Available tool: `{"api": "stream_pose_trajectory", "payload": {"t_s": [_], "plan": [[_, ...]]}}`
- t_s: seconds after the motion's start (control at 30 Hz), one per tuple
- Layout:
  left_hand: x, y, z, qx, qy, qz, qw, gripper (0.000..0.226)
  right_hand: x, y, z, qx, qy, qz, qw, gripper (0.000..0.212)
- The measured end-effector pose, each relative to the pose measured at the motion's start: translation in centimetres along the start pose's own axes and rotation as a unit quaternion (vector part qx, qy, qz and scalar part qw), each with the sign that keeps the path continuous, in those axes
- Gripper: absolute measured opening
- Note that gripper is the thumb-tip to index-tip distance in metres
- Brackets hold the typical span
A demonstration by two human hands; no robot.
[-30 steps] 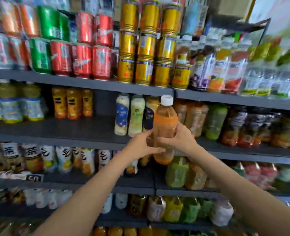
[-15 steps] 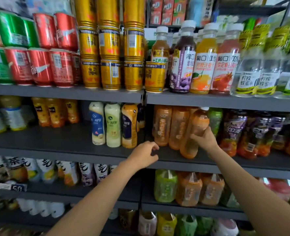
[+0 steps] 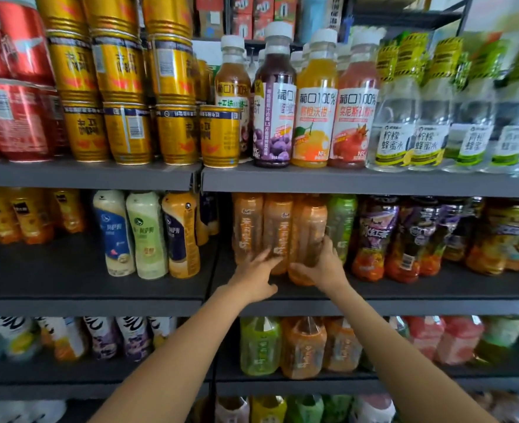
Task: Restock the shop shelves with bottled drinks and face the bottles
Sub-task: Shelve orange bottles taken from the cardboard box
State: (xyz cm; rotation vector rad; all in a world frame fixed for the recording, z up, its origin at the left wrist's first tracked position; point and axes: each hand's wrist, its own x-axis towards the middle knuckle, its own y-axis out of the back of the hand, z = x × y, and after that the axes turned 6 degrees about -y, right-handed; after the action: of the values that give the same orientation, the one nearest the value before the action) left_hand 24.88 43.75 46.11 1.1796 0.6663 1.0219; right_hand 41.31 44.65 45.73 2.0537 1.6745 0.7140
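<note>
You are gripping the orange bottle with your right hand while your left hand is touching its neighbour open-fingered, risking toppling the row.

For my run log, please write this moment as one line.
stage: facing bottles | right hand: grips orange bottle on middle shelf | left hand: open, fingers touch neighbouring orange bottle

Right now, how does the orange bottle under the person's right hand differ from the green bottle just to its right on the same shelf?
The orange bottle holds amber-orange drink; the green bottle holds pale green.
The right hand grips the orange bottle low down, with the left hand reaching beside it; nothing touches the green bottle.
The orange bottle stands nearer the shelf's front edge; the green bottle sits further back.
Both stand upright, are clear plastic, and share one shelf.
</note>
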Motion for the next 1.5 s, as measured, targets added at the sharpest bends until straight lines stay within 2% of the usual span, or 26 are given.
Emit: {"api": "stream_pose_trajectory", "payload": {"t_s": [0.07,0.17,0.27,0.4,0.43,0.5,0.6,0.7,0.8,0.87,0.93,1.0,1.13,1.2,1.27,1.4,1.5], "plan": [[0.4,-0.3,0.0,0.011,0.001,0.001,1.000,0.068,0.2,-0.7,-0.3,-0.044,-0.021,0.042,0.998,0.091],[0.2,-0.3,-0.8,0.024,0.004,-0.009,1.000,0.065,0.9,-1.0,-0.8,-0.050,-0.070,0.054,0.995,0.086],[-1.0,-0.4,-1.9,0.036,0.008,0.039,0.999,0.057,0.8,-1.7,-1.1,-0.031,-0.088,0.078,0.993,0.082],[-4.1,-1.0,-3.6,0.028,-0.006,0.196,0.980,0.043,-1.6,-4.9,-2.6,-0.002,-0.018,0.241,0.970,0.066],[-5.2,-1.1,-4.2,0.016,-0.008,0.230,0.973,0.040,-2.5,-5.9,-3.4,0.006,0.020,0.265,0.964,0.060],[-8.3,-1.4,-6.1,0.000,-0.006,0.275,0.961,0.034,-4.4,-8.5,-5.6,0.023,0.102,0.261,0.960,0.049],[-14.3,-2.4,-10.4,-0.031,0.035,0.296,0.954,0.027,-8.1,-13.0,-9.9,0.030,0.215,0.174,0.961,0.038],[-22.3,-4.0,-15.4,-0.091,0.137,0.303,0.939,0.025,-12.8,-18.5,-13.7,-0.053,0.292,0.090,0.951,0.033],[-32.1,-5.9,-20.5,-0.133,0.267,0.258,0.919,0.029,-18.0,-25.2,-16.4,-0.146,0.332,0.000,0.932,0.034],[-39.1,-7.3,-24.1,-0.175,0.363,0.212,0.890,0.034,-22.1,-30.2,-18.1,-0.190,0.331,-0.139,0.914,0.032],[-46.5,-8.6,-27.7,-0.217,0.435,0.189,0.853,0.033,-26.7,-35.7,-19.1,-0.219,0.295,-0.307,0.878,0.030],[-53.7,-9.4,-30.6,-0.245,0.488,0.170,0.820,0.023,-31.4,-41.3,-19.8,-0.228,0.295,-0.391,0.842,0.031],[-66.6,-11.2,-33.9,-0.296,0.603,0.142,0.727,0.023,-39.8,-50.1,-21.2,-0.263,0.298,-0.506,0.766,0.032],[-72.0,-12.4,-35.7,-0.301,0.641,0.117,0.696,0.025,-42.6,-54.1,-21.5,-0.297,0.286,-0.554,0.723,0.018],[-76.1,-13.7,-37.2,-0.311,0.665,0.105,0.671,0.026,-44.8,-57.9,-21.2,-0.311,0.268,-0.579,0.704,0.018],[-80.8,-15.6,-39.9,-0.304,0.694,0.091,0.646,0.023,-47.4,-64.5,-20.0,-0.345,0.271,-0.606,0.664,0.029],[-83.1,-17.4,-43.7,-0.307,0.678,0.070,0.664,0.021,-48.6,-70.0,-19.0,-0.368,0.221,-0.635,0.643,0.027]]}}
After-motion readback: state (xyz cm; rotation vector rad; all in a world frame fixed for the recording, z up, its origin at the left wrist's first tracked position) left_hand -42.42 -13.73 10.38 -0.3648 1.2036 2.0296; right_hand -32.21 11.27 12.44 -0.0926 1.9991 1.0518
